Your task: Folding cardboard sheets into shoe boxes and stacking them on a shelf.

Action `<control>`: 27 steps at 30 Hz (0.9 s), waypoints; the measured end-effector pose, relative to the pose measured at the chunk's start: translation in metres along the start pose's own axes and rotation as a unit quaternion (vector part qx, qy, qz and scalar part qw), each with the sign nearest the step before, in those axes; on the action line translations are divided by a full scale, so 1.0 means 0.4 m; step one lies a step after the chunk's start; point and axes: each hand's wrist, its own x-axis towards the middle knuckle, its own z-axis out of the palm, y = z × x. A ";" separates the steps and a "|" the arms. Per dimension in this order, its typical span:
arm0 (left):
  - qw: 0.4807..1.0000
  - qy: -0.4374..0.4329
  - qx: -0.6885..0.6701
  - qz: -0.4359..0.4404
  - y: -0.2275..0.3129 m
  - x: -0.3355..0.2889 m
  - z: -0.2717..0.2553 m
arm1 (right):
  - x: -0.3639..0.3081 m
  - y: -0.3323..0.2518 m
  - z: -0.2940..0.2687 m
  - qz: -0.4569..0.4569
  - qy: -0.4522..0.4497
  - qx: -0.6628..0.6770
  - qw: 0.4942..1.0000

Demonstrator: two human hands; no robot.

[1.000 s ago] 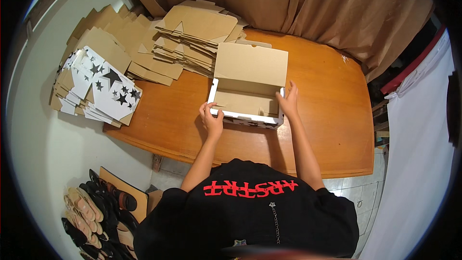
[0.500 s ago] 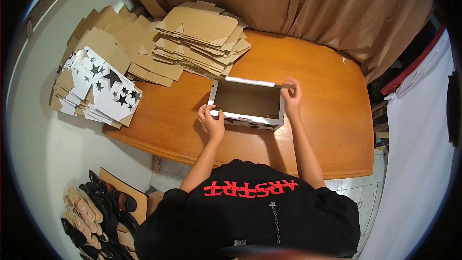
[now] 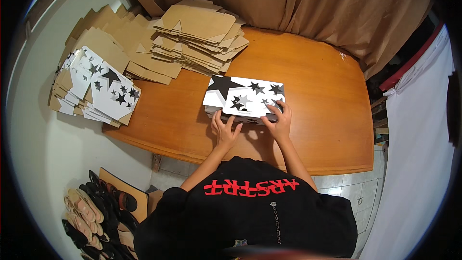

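On the wooden table in front of me lies a cardboard box (image 3: 245,94), white with black and grey stars, its lid down over the top. The lid's front edge sits just above the starred front wall. My left hand (image 3: 225,133) touches that front side near the left corner, fingers apart and thumb pointing up. At the front right corner, my right hand (image 3: 280,123) grips the box, with fingers on top of the lid and the thumb at the front edge. The inside of the box is hidden.
Flattened brown cardboard boxes (image 3: 197,24) are stacked at the back of the table (image 3: 317,91). More flat boxes with white starred faces (image 3: 113,89) lie at the left edge. Brown curtains (image 3: 337,9) hang behind. Shoes (image 3: 91,212) stand at lower left.
The box stood open with its lid raised at the back; now the lid lies down over it. My right hand has come from the lid's raised edge to the front, and my left has shifted right.
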 end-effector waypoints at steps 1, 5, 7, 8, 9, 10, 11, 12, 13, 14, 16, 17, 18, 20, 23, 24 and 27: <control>1.000 -0.001 0.000 0.000 0.000 0.001 0.000 | 0.002 -0.007 0.009 0.001 0.000 0.000 1.000; 0.999 0.008 -0.034 0.003 -0.005 -0.005 -0.004 | -0.005 -0.017 0.042 0.027 0.022 -0.036 0.999; 0.999 0.000 -0.039 0.009 -0.010 -0.009 -0.009 | -0.016 -0.006 0.055 0.034 0.026 -0.045 0.998; 0.999 -0.005 -0.030 0.015 -0.012 -0.009 -0.012 | -0.023 0.001 0.062 0.025 0.035 -0.044 0.998; 1.000 -0.009 -0.021 0.021 -0.013 -0.008 -0.013 | -0.028 0.009 0.067 0.016 0.045 -0.043 0.998; 1.000 -0.009 -0.020 0.020 -0.017 -0.011 -0.013 | -0.029 0.008 0.070 0.015 0.044 -0.042 0.998; 1.000 -0.005 -0.021 0.023 -0.021 -0.012 -0.011 | -0.030 0.008 0.073 0.006 0.051 -0.048 0.997; 0.999 -0.002 -0.022 0.026 -0.025 -0.014 -0.010 | -0.030 0.007 0.076 -0.004 0.059 -0.055 0.997; 0.999 -0.002 -0.021 0.026 -0.025 -0.015 -0.010 | -0.031 0.009 0.078 -0.004 0.059 -0.055 0.997; 0.999 -0.001 -0.019 0.029 -0.025 -0.017 -0.010 | -0.032 0.012 0.080 -0.012 0.064 -0.058 0.996; 0.999 0.000 -0.016 0.032 -0.026 -0.017 -0.009 | -0.033 0.016 0.084 -0.020 0.069 -0.061 0.996; 0.999 -0.002 -0.018 0.032 -0.026 -0.015 -0.009 | -0.035 0.017 0.086 -0.028 0.076 -0.068 0.994; 0.999 -0.003 -0.021 0.031 -0.027 -0.014 -0.008 | -0.036 0.019 0.087 -0.036 0.083 -0.074 0.993; 0.999 0.002 -0.032 0.033 -0.026 -0.010 -0.008 | -0.037 0.021 0.087 -0.038 0.085 -0.071 0.993; 0.998 0.030 -0.043 0.019 -0.027 -0.004 -0.007 | -0.036 0.020 0.086 -0.041 0.085 -0.065 0.993; 0.998 0.053 -0.042 0.002 -0.029 -0.002 -0.006 | -0.036 0.019 0.086 -0.044 0.084 -0.062 0.994; 0.995 0.098 -0.020 -0.006 -0.040 0.031 -0.017 | -0.036 0.026 0.086 -0.047 0.081 -0.051 0.994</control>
